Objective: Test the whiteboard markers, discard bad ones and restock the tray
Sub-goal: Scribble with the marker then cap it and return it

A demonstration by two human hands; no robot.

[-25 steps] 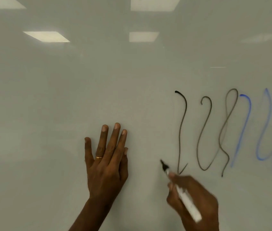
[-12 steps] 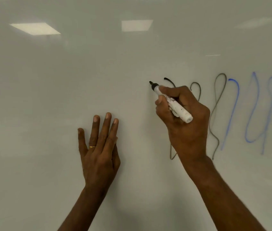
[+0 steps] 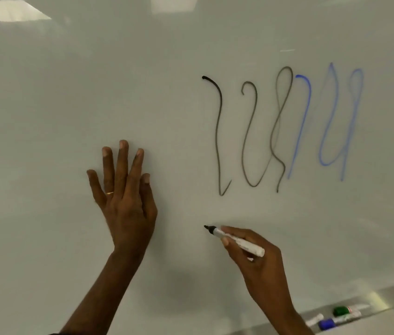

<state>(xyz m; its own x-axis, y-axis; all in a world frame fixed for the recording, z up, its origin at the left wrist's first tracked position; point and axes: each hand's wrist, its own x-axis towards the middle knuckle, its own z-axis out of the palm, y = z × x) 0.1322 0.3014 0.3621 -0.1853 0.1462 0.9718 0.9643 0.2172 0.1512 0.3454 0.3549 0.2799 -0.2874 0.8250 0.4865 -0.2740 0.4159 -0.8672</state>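
On the glossy white whiteboard (image 3: 46, 117), left hand (image 3: 126, 201) lies flat, grip released — right hand (image 3: 261, 264) pinches white-barrelled black-tip marker (image 3: 239, 243) below black squiggles (image 3: 219, 131); capped markers (image 3: 339, 311) in metal tray (image 3: 389, 294), btm right.

The white whiteboard (image 3: 46, 93) carries black wavy lines (image 3: 219, 131), with blue lines (image 3: 350, 122) at their 3 o'clock. The marker (image 3: 237, 241) is white with a black tip.

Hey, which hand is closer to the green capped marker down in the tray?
Right. The right hand, gripping a black marker, sits up and left of the green-capped marker in the tray. The left hand lies flat on the whiteboard, much farther left and higher.
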